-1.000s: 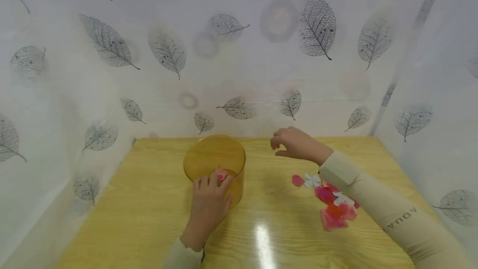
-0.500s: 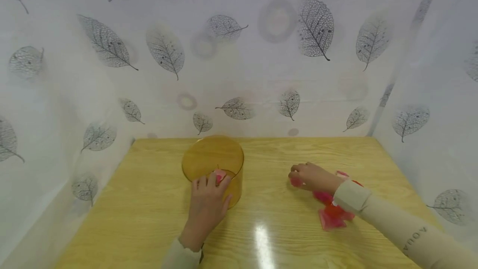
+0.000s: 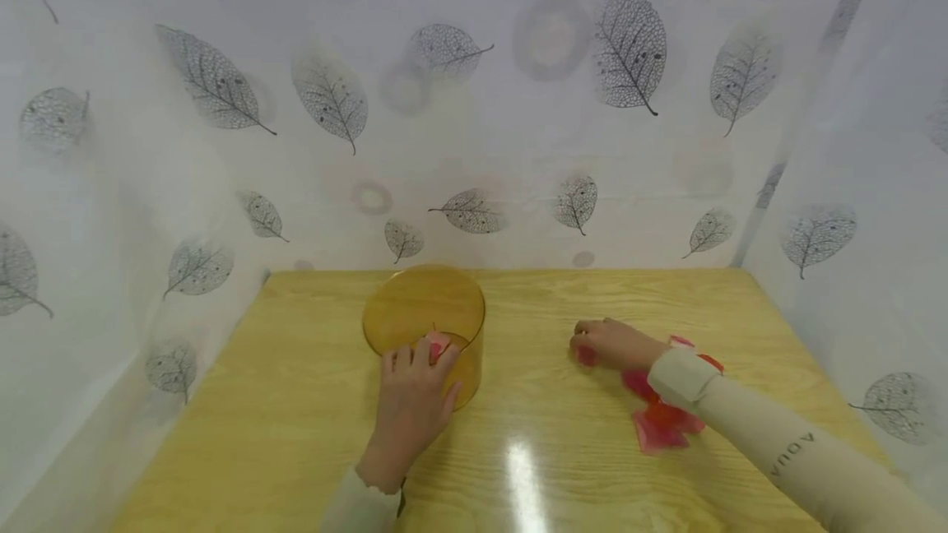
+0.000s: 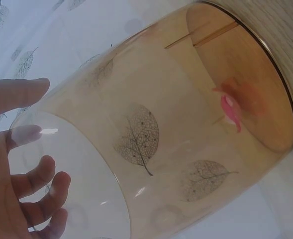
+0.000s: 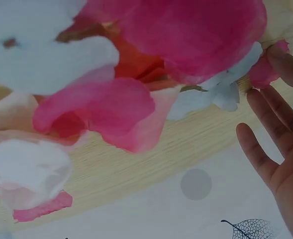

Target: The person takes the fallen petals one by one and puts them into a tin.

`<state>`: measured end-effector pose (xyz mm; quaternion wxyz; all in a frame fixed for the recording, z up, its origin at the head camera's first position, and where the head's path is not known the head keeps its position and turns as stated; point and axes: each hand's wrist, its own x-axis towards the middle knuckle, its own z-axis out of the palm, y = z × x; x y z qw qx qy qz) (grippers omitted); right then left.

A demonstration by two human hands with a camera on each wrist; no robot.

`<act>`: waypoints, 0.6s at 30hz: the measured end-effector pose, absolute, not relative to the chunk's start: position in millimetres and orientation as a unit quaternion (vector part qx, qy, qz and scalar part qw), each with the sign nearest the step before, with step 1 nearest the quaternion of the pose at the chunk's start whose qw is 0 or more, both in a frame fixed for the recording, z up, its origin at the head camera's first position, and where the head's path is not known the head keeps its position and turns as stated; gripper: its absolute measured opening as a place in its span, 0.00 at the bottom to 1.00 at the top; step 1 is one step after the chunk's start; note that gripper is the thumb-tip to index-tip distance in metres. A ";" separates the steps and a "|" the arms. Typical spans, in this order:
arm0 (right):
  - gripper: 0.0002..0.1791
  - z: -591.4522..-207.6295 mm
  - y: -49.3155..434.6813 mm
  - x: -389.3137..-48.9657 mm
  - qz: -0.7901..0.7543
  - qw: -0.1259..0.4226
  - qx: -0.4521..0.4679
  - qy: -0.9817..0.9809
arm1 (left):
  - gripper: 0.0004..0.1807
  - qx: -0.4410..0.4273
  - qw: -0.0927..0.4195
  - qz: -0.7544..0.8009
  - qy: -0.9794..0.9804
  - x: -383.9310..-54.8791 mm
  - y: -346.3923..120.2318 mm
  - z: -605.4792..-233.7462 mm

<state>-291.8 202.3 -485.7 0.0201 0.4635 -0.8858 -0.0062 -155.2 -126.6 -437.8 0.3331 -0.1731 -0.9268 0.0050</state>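
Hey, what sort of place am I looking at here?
Probably an indoor tabletop work area, perhaps a small screened booth: a wood-grain table has pale leaf-print coverings rising behind it and at both sides, and it bears an amber see-through container and loose petals.

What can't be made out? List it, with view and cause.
Head: part of the jar, hidden by the left hand; part of the petals, by the right sleeve.
Left wrist: part of the jar's mouth, cut by the bottom edge.
Right wrist: the nearest petals, cut by the top edge.
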 end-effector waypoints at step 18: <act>0.11 -477.9 200.5 -295.6 0.048 -0.034 0.432 -0.900 | 0.29 -0.170 0.328 0.021 -0.929 -154.9 -125.7 -437.6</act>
